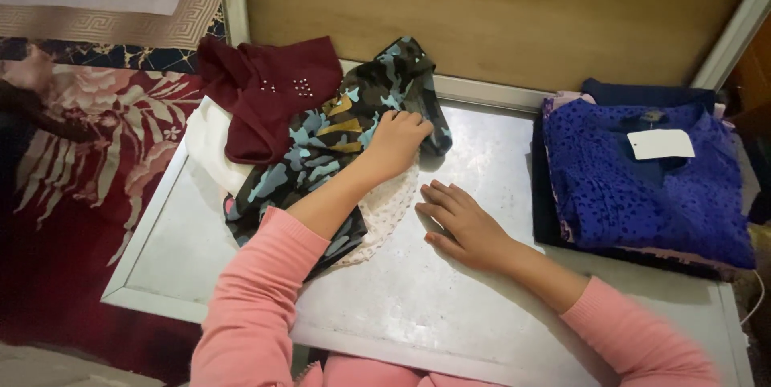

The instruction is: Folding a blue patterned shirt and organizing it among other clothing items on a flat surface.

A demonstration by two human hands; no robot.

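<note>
A pale metal tabletop (482,307) with a raised rim fills most of the view, backed by a wooden board (498,10) and set over a red floral carpet (72,162). At its right end a stack of folded garments is seen, topped by a blue lace garment (642,186) with a white paper tag (660,144). At the left end a loose heap lies: a maroon top with small studs (269,94) over a white cloth (207,142), and across them a camouflage-patterned garment (337,138) in blue, black and ochre, which in turn covers part of a white dotted cloth (385,210).

The camouflage garment is gripped by the left hand (395,142), whose fingers are curled shut into a bunch of the fabric near its upper edge. The right hand (466,226) is laid flat on bare metal just beside the dotted cloth, fingers spread and straight, nothing held.

The step in hand is judged to be drawing the camouflage piece out of the heap. It is best done if the fabric is lifted clear rather than dragged, so that the dotted cloth beneath is not carried along; the free hand can be pressed on that cloth to pin it. A seam or hem should be grasped rather than a loose bunch, so the garment can be spread flat.
</note>
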